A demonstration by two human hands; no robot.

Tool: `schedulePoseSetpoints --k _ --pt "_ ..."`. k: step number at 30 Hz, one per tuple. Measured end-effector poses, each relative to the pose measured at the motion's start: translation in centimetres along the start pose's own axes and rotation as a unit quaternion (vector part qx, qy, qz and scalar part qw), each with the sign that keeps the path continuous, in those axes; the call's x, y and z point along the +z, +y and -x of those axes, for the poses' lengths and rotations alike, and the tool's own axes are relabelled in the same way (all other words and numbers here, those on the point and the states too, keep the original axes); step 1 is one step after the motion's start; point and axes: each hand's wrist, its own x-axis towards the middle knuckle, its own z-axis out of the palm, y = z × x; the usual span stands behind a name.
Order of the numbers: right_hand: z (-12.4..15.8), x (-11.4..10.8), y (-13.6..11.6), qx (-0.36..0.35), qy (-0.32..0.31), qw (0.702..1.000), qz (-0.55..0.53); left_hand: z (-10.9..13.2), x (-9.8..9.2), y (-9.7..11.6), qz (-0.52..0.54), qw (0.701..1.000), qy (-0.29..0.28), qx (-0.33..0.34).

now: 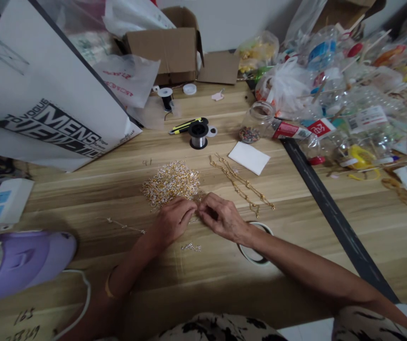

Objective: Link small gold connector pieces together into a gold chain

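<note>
My left hand (174, 218) and my right hand (223, 214) meet fingertip to fingertip, both closed in a pinch. What lies between the fingers is too small to make out. A thin beaded chain (125, 225) runs along the table and disappears beneath my left hand. Just beyond the hands is a heap of small gold and silver links or beads (171, 182). Closer to me, a small cluster of silvery pieces (191, 247) lies on the wood. Gold beaded chains (239, 189) are stretched out beyond my right hand, and a pale ring-shaped roll (255, 258) lies partly under my right forearm.
Behind the heap are a wire spool (198, 137), a yellow-black cutter knife (185, 125), a folded white paper (249, 157) and a jar of beads (255, 124). Plastic bottles (359, 109) crowd the right. A white bag (57, 94) and a purple appliance (29, 263) stand left.
</note>
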Motion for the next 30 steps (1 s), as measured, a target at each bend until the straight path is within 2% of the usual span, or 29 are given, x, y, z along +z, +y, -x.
schedulePoseSetpoints --k 5,14,19,30 --pt "0.0 -0.06 -0.23 0.009 0.009 1.0 0.022 0.02 -0.19 -0.29 -0.002 0.999 0.024 -0.032" --pt "0.08 0.18 0.09 0.003 0.013 1.0 -0.006 0.06 0.05 0.19 0.023 0.999 0.004 -0.034" --pt "0.01 0.11 0.21 -0.023 0.015 0.999 -0.022 0.12 0.14 -0.06 0.027 0.999 0.003 -0.031" --pt "0.07 0.1 0.36 -0.021 0.005 1.0 0.0 0.16 0.17 -0.23 0.034 0.998 -0.025 -0.046"
